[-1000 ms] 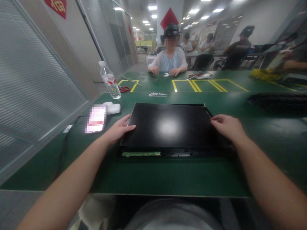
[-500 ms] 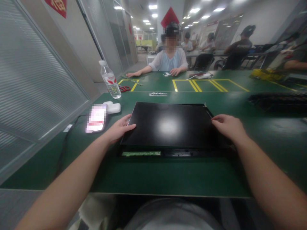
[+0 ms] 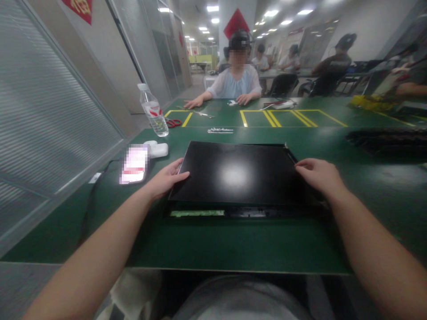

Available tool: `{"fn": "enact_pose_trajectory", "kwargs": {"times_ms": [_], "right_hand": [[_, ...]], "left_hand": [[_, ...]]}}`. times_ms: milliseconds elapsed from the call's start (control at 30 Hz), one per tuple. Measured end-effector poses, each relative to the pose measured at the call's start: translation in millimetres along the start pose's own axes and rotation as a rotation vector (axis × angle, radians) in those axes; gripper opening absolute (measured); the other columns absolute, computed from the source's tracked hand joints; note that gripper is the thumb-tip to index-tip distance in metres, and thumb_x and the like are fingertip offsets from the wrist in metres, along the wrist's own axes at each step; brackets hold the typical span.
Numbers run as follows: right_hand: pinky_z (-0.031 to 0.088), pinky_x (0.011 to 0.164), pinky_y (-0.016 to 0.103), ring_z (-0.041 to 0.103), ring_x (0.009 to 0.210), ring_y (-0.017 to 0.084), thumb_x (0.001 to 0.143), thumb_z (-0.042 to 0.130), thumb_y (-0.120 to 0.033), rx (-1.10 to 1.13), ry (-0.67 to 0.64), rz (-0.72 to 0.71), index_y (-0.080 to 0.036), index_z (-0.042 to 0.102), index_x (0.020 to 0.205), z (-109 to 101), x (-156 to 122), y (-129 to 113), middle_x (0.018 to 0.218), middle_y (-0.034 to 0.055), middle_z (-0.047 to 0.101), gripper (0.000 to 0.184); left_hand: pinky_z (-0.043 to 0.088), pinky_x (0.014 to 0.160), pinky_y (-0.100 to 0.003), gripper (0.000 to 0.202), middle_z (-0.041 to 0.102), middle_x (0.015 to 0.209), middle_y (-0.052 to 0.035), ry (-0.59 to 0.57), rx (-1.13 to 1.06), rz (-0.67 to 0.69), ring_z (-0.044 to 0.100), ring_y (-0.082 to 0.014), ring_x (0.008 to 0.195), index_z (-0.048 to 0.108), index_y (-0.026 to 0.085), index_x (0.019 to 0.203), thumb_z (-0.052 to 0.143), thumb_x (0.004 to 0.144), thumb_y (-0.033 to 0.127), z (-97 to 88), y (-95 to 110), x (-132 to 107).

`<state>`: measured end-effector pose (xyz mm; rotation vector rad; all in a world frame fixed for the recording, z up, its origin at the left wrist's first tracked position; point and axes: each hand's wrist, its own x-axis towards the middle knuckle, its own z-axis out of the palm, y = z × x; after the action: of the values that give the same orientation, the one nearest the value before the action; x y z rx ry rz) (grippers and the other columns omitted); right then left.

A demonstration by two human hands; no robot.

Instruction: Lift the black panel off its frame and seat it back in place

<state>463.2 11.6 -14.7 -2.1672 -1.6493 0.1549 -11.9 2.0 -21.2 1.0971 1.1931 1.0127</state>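
A flat black display panel (image 3: 235, 173) lies on the green table (image 3: 233, 244) in front of me, with a strip of green circuit board (image 3: 196, 213) showing under its near edge. My left hand (image 3: 165, 178) grips the panel's left edge, thumb on top. My right hand (image 3: 318, 175) holds the right edge, fingers curled over the side.
A phone (image 3: 134, 165) and a white case (image 3: 157, 151) lie left of the panel. A water bottle (image 3: 151, 111), red scissors (image 3: 172, 123) and a row of small white parts (image 3: 219, 130) sit further back. A black tray (image 3: 387, 138) is at the right. A person sits opposite.
My hands and the panel have hardly moved. The person opposite has stretched one arm out to the left across the far table.
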Motion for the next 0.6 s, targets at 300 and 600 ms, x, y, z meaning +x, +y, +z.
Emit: {"fn": "enact_pose_trajectory", "kwargs": {"times_ms": [300,600], "right_hand": [[0.056,0.084,0.046,0.076,0.100,0.036,0.089,0.063,-0.035,-0.037,-0.027,0.009,-0.026,0.086,0.103,-3.4,-2.0,-5.4,0.100,0.0102,0.083,0.029],[0.056,0.084,0.045,0.075,0.102,0.036,0.089,0.062,-0.036,-0.051,-0.045,0.032,-0.026,0.086,0.105,-6.2,-2.4,-7.1,0.102,0.0102,0.083,0.031]], "left_hand": [[0.067,0.101,-0.042,0.083,0.084,0.129,-0.0160,-0.035,0.007,0.013,0.082,-0.0334,0.117,0.061,0.018,0.152,0.093,0.076,0.015,-2.6,-2.2,1.8],[0.065,0.106,-0.041,0.079,0.083,0.131,-0.0144,-0.010,0.007,0.022,0.079,-0.0327,0.123,0.064,0.019,0.148,0.093,0.075,0.015,-0.8,-1.3,0.8]]}}
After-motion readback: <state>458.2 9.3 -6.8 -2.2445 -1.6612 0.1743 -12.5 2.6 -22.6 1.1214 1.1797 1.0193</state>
